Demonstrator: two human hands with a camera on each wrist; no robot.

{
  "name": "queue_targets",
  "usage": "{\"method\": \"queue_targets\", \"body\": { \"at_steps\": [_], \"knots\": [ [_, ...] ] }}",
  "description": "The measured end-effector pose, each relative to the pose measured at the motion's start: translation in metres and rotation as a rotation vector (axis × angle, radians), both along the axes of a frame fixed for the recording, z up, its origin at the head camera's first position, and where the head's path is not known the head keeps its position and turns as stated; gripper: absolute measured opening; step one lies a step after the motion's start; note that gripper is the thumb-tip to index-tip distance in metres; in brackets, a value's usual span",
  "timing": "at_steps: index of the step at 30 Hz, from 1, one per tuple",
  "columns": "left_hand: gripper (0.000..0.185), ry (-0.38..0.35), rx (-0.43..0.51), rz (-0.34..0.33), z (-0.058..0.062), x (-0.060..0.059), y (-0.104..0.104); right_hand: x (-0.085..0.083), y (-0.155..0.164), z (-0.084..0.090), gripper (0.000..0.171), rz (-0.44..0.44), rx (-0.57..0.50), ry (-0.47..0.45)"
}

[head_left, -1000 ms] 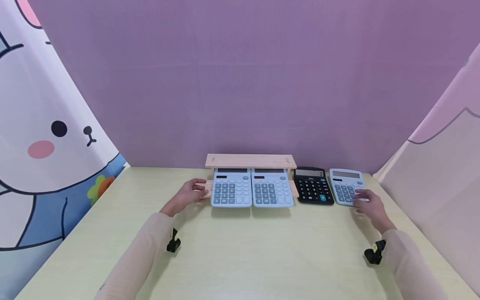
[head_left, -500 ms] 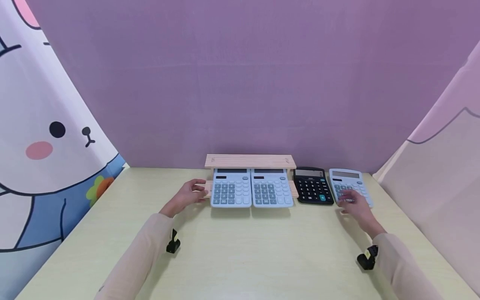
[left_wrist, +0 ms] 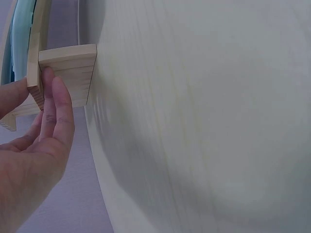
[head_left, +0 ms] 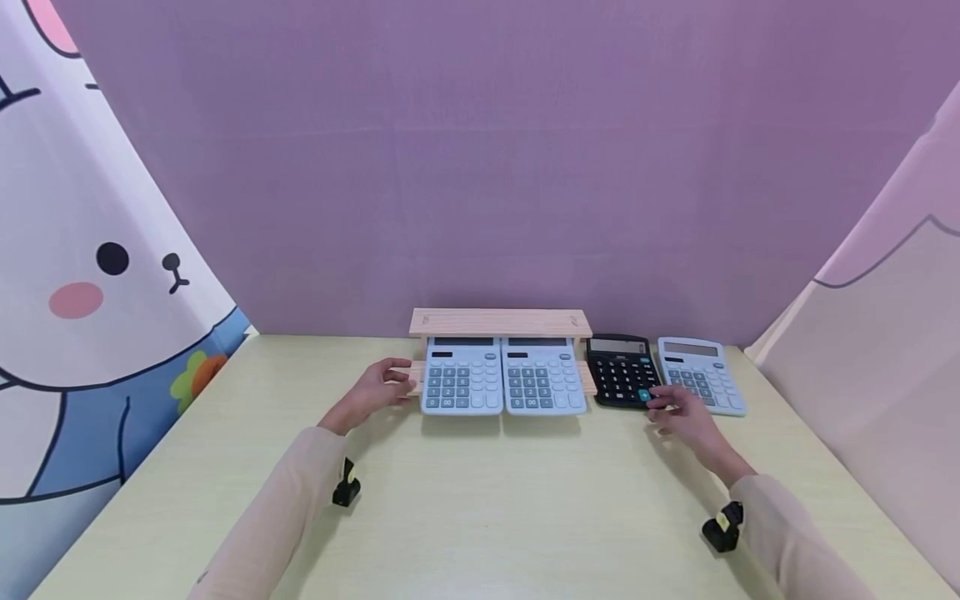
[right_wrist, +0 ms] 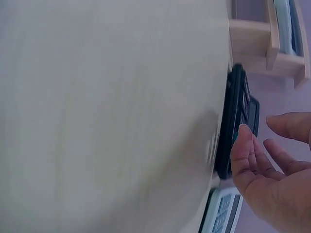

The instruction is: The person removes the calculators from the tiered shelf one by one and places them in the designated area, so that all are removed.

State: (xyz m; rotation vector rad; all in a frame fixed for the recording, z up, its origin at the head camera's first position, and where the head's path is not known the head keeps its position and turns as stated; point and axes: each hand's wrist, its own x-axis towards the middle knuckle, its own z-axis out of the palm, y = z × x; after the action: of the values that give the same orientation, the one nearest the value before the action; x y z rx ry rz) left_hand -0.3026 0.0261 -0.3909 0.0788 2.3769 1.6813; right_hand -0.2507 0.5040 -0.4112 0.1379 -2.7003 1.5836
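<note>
A small wooden rack (head_left: 501, 322) stands at the back of the table with two light-blue calculators side by side on it, a left one (head_left: 462, 379) and a right one (head_left: 544, 379). My left hand (head_left: 372, 393) pinches the end of the rack's front board (left_wrist: 34, 63), thumb on one face and fingers on the other. Right of the rack lies a black calculator (head_left: 619, 375). My right hand (head_left: 690, 427) is at its lower right corner, fingers loosely bent, with a gap between thumb and fingers and nothing held (right_wrist: 272, 179).
Another light-blue calculator (head_left: 693, 354) lies right of the black one, close behind my right hand. The pale wooden table (head_left: 480, 508) meets a purple backdrop (head_left: 495, 167) behind the rack. Printed cloth hangs at the left (head_left: 120, 358) and right sides.
My right hand has moved left from the far-right light-blue calculator to the lower corner of the black one. My left hand and the rack have stayed in place.
</note>
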Motion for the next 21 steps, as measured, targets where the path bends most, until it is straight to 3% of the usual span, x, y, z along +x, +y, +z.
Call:
{"method": "queue_targets", "body": {
  "at_steps": [21],
  "knots": [
    [0.052,0.009,0.001,-0.003,-0.001,0.001,-0.001,0.010,-0.051,0.001,0.043,0.126,-0.088,-0.024]
  ]
}}
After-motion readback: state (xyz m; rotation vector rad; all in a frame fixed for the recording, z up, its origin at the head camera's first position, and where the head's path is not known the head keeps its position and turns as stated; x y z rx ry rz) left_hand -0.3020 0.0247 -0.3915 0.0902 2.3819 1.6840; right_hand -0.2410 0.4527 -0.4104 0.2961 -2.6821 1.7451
